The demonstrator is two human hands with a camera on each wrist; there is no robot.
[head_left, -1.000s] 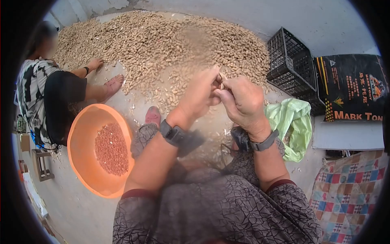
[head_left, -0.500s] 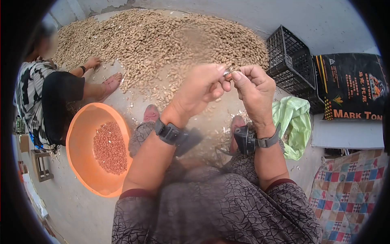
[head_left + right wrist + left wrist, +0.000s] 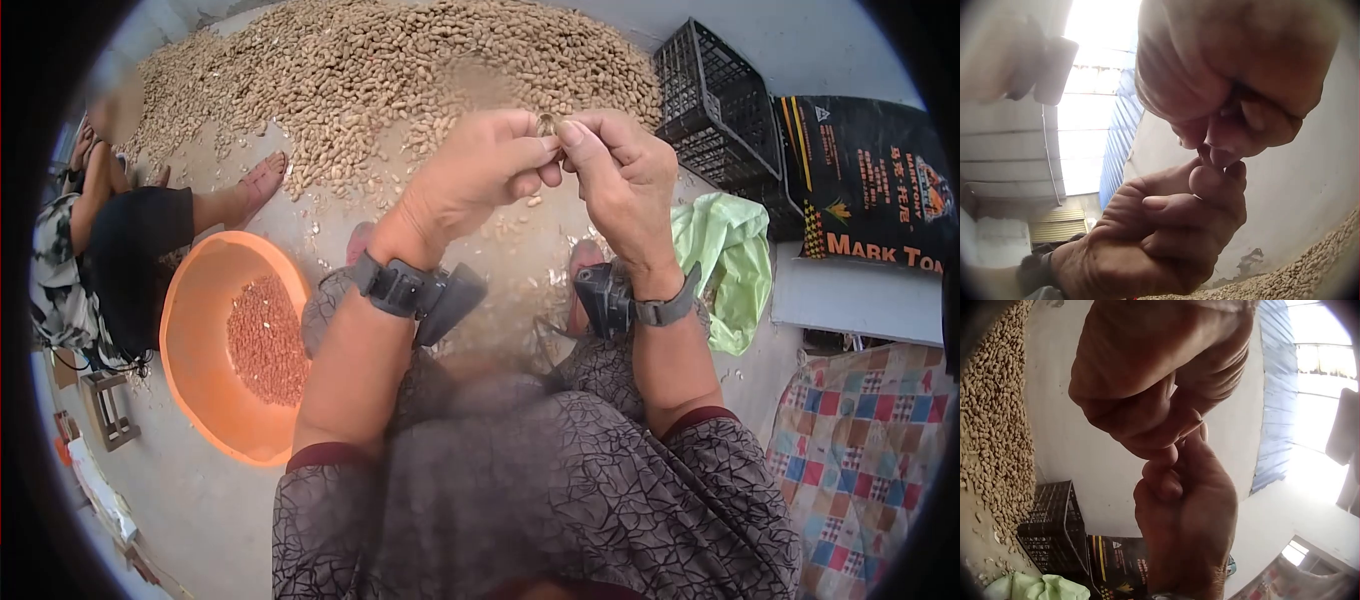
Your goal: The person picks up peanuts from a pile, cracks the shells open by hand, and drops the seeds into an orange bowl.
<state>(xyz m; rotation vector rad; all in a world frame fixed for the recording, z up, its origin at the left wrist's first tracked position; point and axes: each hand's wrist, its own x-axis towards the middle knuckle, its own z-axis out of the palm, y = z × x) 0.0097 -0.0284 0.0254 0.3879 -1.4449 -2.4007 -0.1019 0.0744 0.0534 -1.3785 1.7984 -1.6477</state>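
Observation:
Raised above the floor, my left hand (image 3: 470, 170) and right hand (image 3: 630, 175) meet fingertip to fingertip. Between them is a peanut shell (image 3: 546, 124), pinched by the thumb and fingers of each hand. Most of it is hidden by the fingers. The left wrist view has the left hand (image 3: 1160, 369) large at the top, touching the right hand (image 3: 1188, 519) below. From the right wrist, the right hand (image 3: 1241, 69) hangs over the curled fingers of the left hand (image 3: 1160, 231). Beyond the hands spreads a large heap of unshelled peanuts (image 3: 400, 75).
An orange basin (image 3: 190, 330) with shelled red peanuts (image 3: 265, 345) stands at left, beside a seated person (image 3: 130, 240). At right are a black crate (image 3: 715, 110), a light green bag (image 3: 735, 275) and a black printed sack (image 3: 865, 180). Shell bits litter the floor.
Both hands have risen in the head view, still fingertip to fingertip; a reddish kernel seen between them half a second ago is now hidden. The other person's hand has moved back from the heap.

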